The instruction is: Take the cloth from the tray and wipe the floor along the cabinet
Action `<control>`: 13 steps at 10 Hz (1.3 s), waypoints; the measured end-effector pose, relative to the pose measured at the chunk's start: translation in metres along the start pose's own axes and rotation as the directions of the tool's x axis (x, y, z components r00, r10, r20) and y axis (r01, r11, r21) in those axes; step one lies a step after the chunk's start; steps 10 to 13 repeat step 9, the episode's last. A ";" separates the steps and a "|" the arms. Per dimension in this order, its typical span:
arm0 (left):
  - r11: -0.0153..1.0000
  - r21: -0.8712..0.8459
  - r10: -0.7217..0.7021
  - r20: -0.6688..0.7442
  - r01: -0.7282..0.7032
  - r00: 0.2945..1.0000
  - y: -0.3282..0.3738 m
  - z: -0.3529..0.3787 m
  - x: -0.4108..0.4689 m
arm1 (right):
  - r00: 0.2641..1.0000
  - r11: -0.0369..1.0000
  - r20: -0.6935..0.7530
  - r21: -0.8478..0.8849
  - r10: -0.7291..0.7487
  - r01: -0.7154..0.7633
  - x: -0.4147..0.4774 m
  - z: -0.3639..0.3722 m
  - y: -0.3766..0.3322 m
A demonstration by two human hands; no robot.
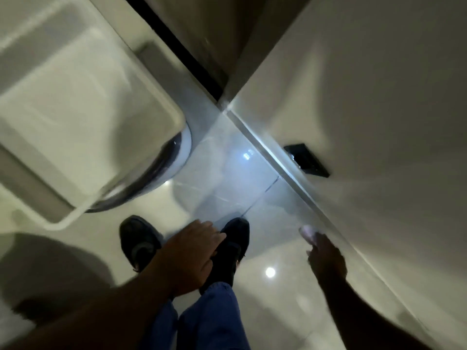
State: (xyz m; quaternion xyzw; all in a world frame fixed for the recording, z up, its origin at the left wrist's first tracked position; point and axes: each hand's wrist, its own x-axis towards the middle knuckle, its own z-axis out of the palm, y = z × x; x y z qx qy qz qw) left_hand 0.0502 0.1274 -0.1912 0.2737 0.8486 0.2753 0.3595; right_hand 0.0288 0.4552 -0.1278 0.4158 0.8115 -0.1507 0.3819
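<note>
Head view, looking steeply down; motion blur throughout, dim light. Left: large pale tray (83, 114), rimmed, cut off by the left frame edge, its interior smeared into pale bands; contents impossible to make out, no cloth discernible there. Below the tray's right corner: a rounded white and dark base (164, 168), mostly hidden under it. Right: pale cabinet front (379, 97) running diagonally, with a small black rectangular fitting (307, 159) near its lower edge. Between: glossy floor (227, 173) with bright light reflections. Bottom centre: two dark shoes (139, 241) and blue trouser legs (209, 317), partly covered by the left forearm. Left hand (192, 256) palm down, fingers extended and held close together, empty, overlapping the right-side shoe in the frame. Right hand (326, 256) dark, in shadow, beside the cabinet's lower edge; something small and pale (307, 232) at its fingertips, possibly the cloth, too blurred to confirm; finger posture indistinct, grip not determinable. Pale item well apart from the tray.
</note>
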 end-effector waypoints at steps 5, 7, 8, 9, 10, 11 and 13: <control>0.648 -0.368 -0.728 -0.555 0.666 0.402 0.023 -0.201 -0.110 | 0.159 0.163 -0.169 -0.013 -0.973 0.986 -0.208 0.038 -0.333; 0.472 -0.583 -0.856 -0.481 0.661 0.187 -0.019 -0.202 -0.131 | 0.404 0.139 0.309 -0.621 -0.861 0.771 -0.184 0.128 -0.355; 0.449 -0.593 -0.873 -0.451 0.668 0.186 -0.026 -0.198 -0.132 | 0.453 0.163 0.339 -0.625 -0.825 0.764 -0.190 0.136 -0.347; 0.442 -0.544 -0.867 -0.462 0.713 0.186 -0.027 -0.187 -0.136 | 0.383 0.195 0.230 -0.571 -0.895 0.798 -0.195 0.137 -0.346; 0.442 -0.544 -0.867 -0.462 0.713 0.186 -0.027 -0.187 -0.136 | 0.383 0.195 0.230 -0.571 -0.895 0.798 -0.195 0.137 -0.346; 0.442 -0.544 -0.867 -0.462 0.713 0.186 -0.027 -0.187 -0.136 | 0.383 0.195 0.230 -0.571 -0.895 0.798 -0.195 0.137 -0.346; 0.442 -0.544 -0.867 -0.462 0.713 0.186 -0.027 -0.187 -0.136 | 0.383 0.195 0.230 -0.571 -0.895 0.798 -0.195 0.137 -0.346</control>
